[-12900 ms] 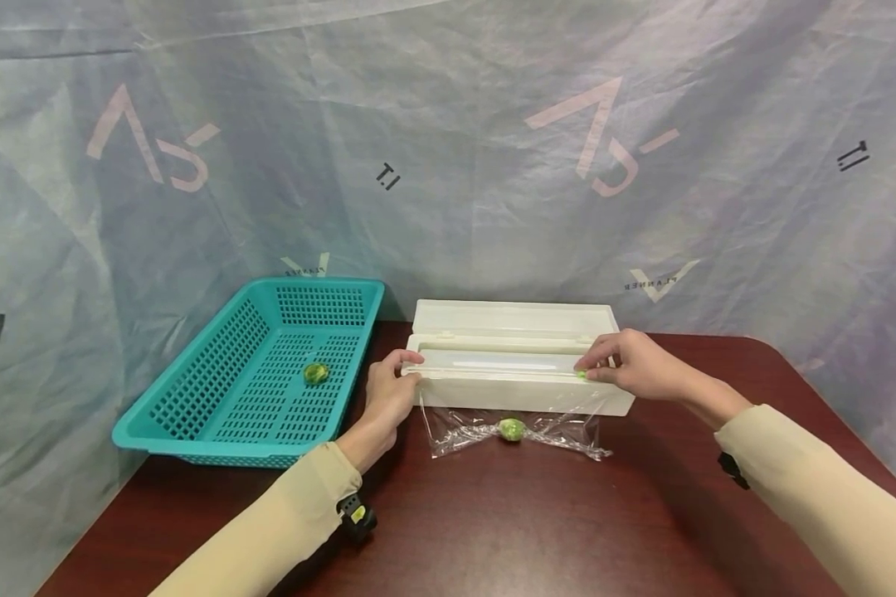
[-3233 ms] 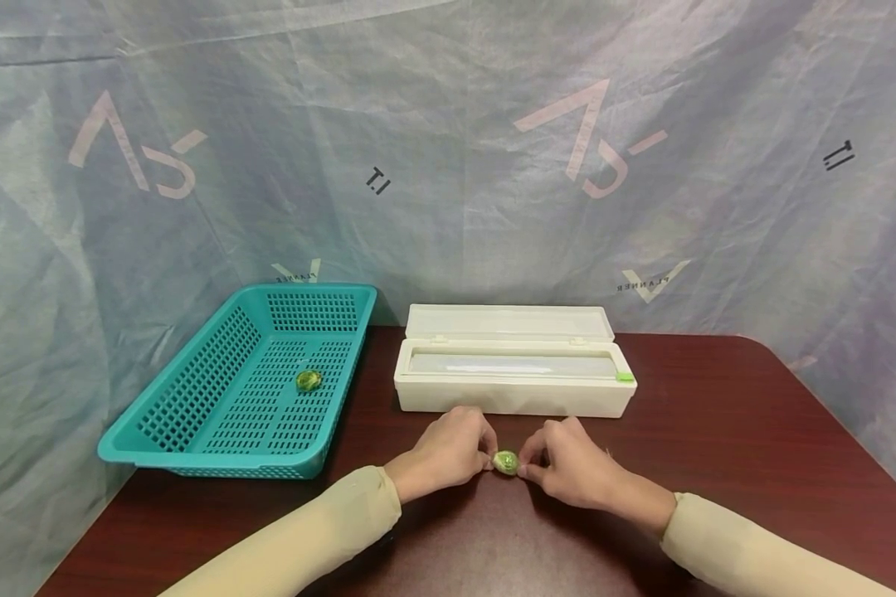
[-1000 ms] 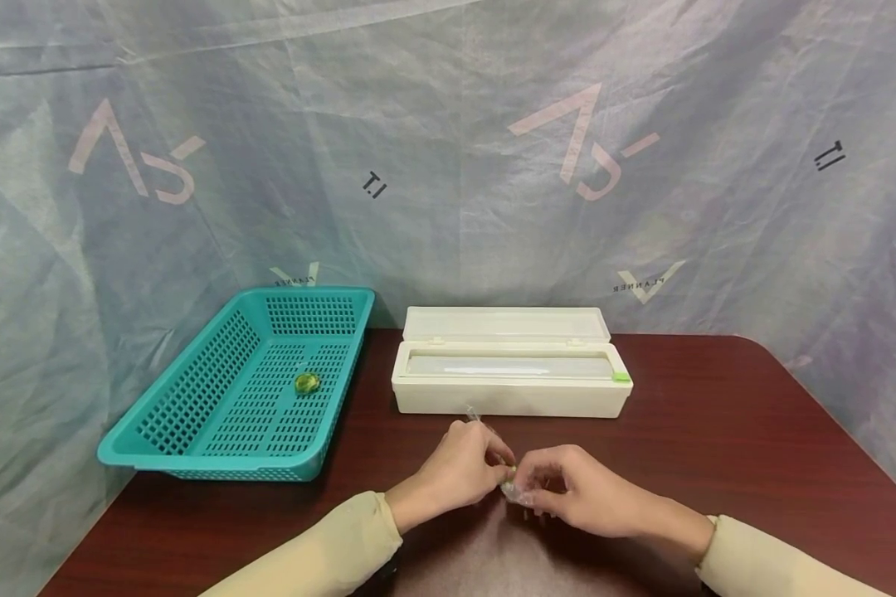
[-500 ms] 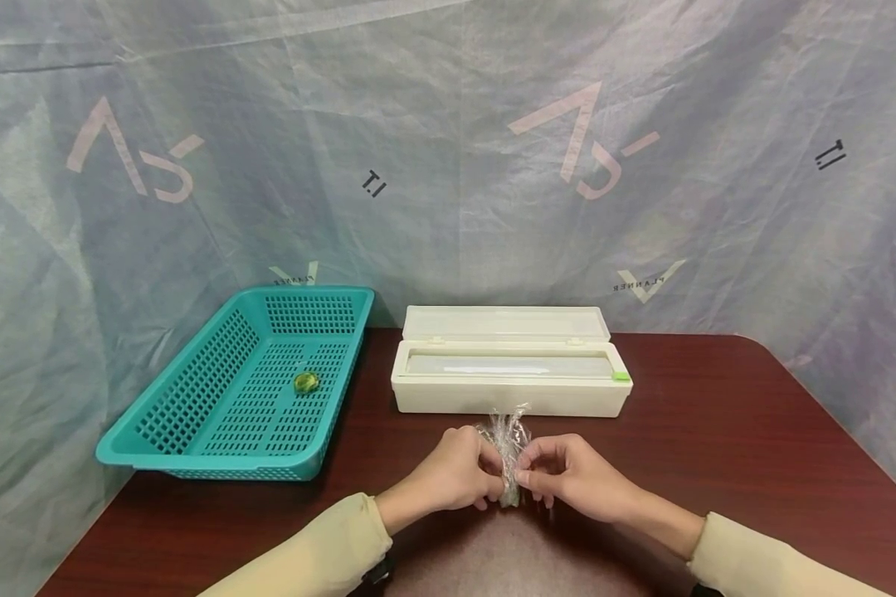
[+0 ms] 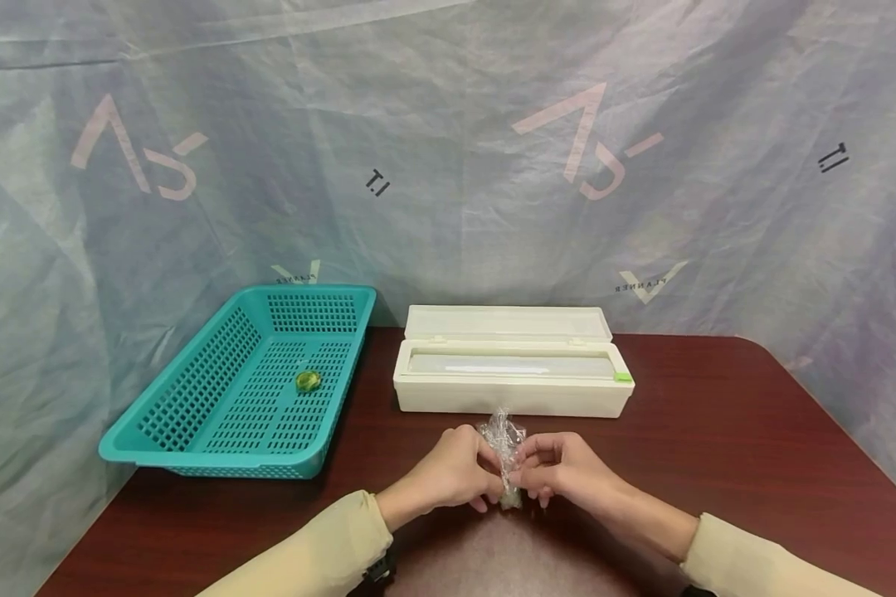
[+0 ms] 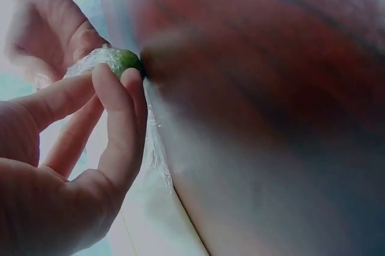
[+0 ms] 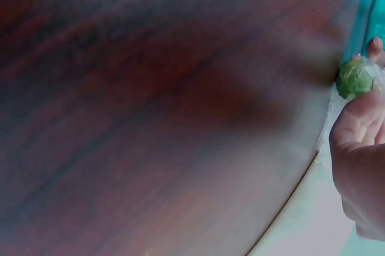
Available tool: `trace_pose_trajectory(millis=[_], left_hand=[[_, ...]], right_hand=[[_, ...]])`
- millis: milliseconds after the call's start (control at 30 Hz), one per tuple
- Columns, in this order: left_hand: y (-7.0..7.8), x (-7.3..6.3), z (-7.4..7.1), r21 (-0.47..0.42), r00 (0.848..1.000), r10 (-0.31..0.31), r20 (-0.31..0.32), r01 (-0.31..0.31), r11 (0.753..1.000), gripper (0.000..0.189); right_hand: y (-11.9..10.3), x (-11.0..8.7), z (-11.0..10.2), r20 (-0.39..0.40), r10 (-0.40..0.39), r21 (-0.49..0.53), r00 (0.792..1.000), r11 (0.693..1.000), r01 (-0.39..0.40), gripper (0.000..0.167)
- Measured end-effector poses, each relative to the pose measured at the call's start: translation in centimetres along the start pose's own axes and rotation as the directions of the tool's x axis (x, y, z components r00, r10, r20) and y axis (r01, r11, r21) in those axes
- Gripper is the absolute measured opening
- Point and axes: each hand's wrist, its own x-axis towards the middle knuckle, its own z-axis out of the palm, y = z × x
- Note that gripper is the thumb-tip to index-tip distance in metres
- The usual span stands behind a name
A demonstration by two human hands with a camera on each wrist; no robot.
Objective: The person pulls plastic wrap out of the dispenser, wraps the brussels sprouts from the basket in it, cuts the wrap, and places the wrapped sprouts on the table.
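A Brussels sprout point(image 6: 129, 60) in clear plastic wrap point(image 5: 504, 431) is between both hands, low over the table's middle. My left hand point(image 5: 459, 469) pinches the wrapped bundle from the left with thumb and fingertips. From the right, my right hand point(image 5: 567, 469) pinches the gathered wrap, thumb and forefinger nearly meeting the left fingertips. Crumpled wrap ends stick out beyond the fingers toward the box. In the right wrist view, the green sprout point(image 7: 354, 79) shows through the film, just past the right thumb. Fingers hide most of the bundle in the head view.
Behind the hands stands a white plastic-wrap dispenser point(image 5: 511, 399), lid raised, with a green slider point(image 5: 622, 376) at its right end. To the left, a teal basket point(image 5: 194, 458) holds another green sprout point(image 5: 309, 381). A grey sheet point(image 5: 448, 166) hangs behind the table.
Earlier the hands were at the dispenser, its film hanging in front with the sprout. Later they pinched the sprout's two sides; since then the bundle has turned and its loose wrap is gathered between them.
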Motion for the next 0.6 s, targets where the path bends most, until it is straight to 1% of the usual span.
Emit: trace_pose_trajectory(millis=[100,167,267,400,600], left_hand=[[0.0,-0.08,0.05,-0.016,1.0,-0.008,-0.003,0.008,1.0,0.019],[-0.07,-0.17,0.08,-0.029,1.0,-0.015,-0.006,0.015,0.999,0.02],[-0.11,-0.24,0.15,-0.04,1.0,-0.02,-0.012,0.02,0.999,0.023],[-0.02,-0.22,0.13,-0.037,1.0,-0.018,-0.009,0.018,0.999,0.025],[0.06,-0.34,0.08,-0.02,1.0,-0.011,-0.01,0.011,1.0,0.021]], right_hand=[[0.18,-0.07,-0.36,0.02,-0.064,-0.064,0.998,0.996,0.065,0.02],[0.22,-0.11,-0.63,0.047,-0.11,-0.097,0.993,0.989,0.114,0.018],[0.15,-0.24,-0.9,0.102,-0.148,-0.125,0.984,0.979,0.16,0.014],[0.07,-0.44,-0.69,0.133,-0.147,-0.157,0.98,0.973,0.167,0.01],[-0.14,-0.1,-0.93,0.083,-0.116,-0.193,0.99,0.973,0.13,0.012]])
